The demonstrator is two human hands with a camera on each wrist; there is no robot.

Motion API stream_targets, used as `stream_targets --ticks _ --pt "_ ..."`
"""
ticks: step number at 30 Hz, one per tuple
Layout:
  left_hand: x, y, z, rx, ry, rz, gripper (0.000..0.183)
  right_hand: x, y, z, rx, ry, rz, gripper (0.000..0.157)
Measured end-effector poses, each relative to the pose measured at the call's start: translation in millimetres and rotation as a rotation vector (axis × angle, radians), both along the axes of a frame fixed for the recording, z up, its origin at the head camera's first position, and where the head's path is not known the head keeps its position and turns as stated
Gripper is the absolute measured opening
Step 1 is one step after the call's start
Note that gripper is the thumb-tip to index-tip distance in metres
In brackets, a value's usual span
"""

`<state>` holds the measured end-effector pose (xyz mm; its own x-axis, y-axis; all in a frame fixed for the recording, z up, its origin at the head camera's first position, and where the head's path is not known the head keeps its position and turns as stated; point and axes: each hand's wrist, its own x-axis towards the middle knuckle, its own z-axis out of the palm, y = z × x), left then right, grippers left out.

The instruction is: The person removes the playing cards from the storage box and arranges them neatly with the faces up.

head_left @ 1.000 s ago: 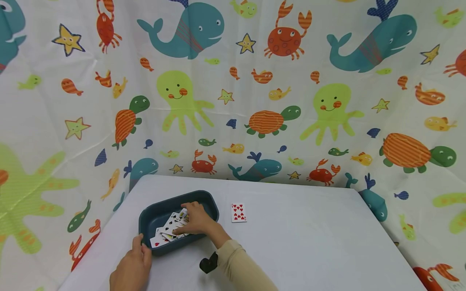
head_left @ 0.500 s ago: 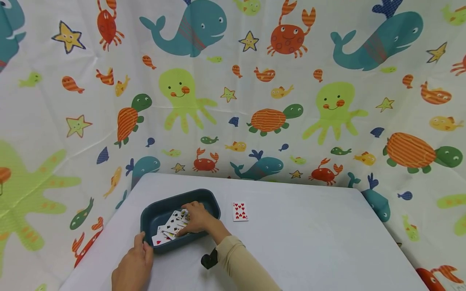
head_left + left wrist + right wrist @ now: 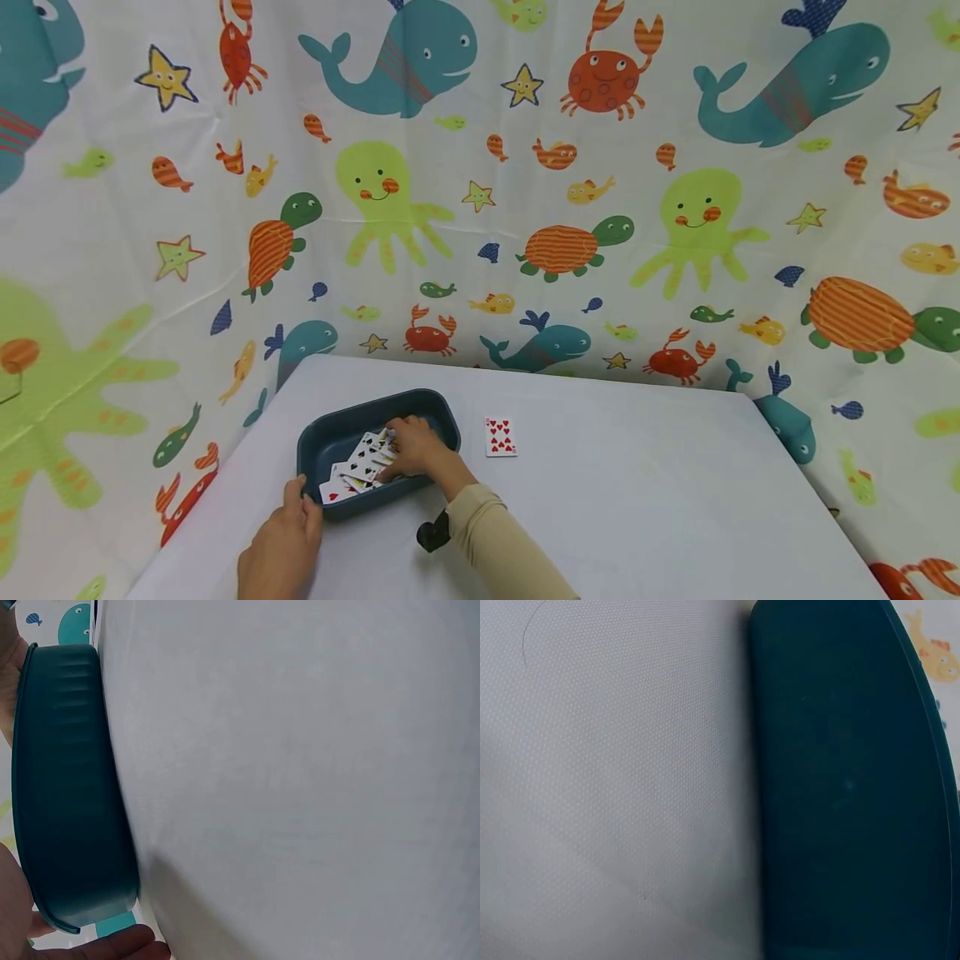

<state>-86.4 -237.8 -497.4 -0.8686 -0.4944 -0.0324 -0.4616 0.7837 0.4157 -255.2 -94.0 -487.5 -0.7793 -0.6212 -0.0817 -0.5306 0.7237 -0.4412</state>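
Note:
A dark teal rectangular plastic tub (image 3: 322,442) stands on the table's left part, with several playing cards (image 3: 365,457) spread face up inside. My left hand (image 3: 281,537) grips the tub's near left corner; in the left wrist view its fingers (image 3: 124,945) show beside the tub's outer wall (image 3: 71,787). My right hand (image 3: 416,450) reaches over the near rim into the tub, thumb and fingers curled about the right side of the cards. The tub's wall (image 3: 847,787) hides that hand's fingers in the right wrist view.
One heart card (image 3: 500,437) lies face up right of the tub. The white-covered table (image 3: 637,492) extends to the right. A black strap piece (image 3: 432,533) shows by the right sleeve. A curtain (image 3: 510,275) printed with sea animals hangs behind.
The head view has shifted slightly, so the scene sits a little further right. My right thumb and fingers have drawn slightly closer together over the cards; the left hand stays at the corner.

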Motion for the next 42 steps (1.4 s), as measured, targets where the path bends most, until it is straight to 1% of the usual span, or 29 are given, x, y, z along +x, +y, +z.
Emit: stream_targets --ticks 7,13,17,22,25,32,35,39,42 --pt "-0.8 -0.4 0.1 -0.009 0.008 -0.008 0.048 -0.7 0.5 -0.7 0.000 0.019 -0.005 0.075" --pt "0.2 -0.2 -0.4 -0.012 0.015 -0.007 0.048 -0.8 1.3 -2.7 0.001 0.041 -0.001 0.075" --pt "-0.1 -1.1 -0.5 -0.009 0.005 -0.006 0.048 -0.9 1.3 -3.8 -0.023 0.024 -0.015 0.078" --pt "-0.5 -2.1 -2.1 -0.003 -0.015 -0.001 0.049 -0.5 1.8 -3.4 -0.042 0.015 -0.036 0.087" --pt "-0.3 -1.7 -3.1 -0.007 -0.011 0.003 0.049 -0.6 2.5 -3.0 -0.048 0.025 -0.039 0.091" --pt "-0.3 -0.8 -3.6 -0.017 0.002 0.010 0.050 -0.2 2.6 -1.5 -0.072 -0.026 -0.073 0.094" --pt "-0.2 -1.1 -4.2 -0.019 -0.001 0.013 0.050 0.6 2.4 -1.5 -0.086 -0.024 -0.078 0.092" --pt "-0.4 -1.8 -4.1 -0.015 -0.016 0.013 0.050 0.5 2.8 -2.6 -0.098 0.004 -0.066 0.087" --pt "-1.0 -1.6 -3.4 -0.009 -0.024 0.011 0.050 0.4 3.9 -2.4 -0.101 0.026 -0.056 0.080"
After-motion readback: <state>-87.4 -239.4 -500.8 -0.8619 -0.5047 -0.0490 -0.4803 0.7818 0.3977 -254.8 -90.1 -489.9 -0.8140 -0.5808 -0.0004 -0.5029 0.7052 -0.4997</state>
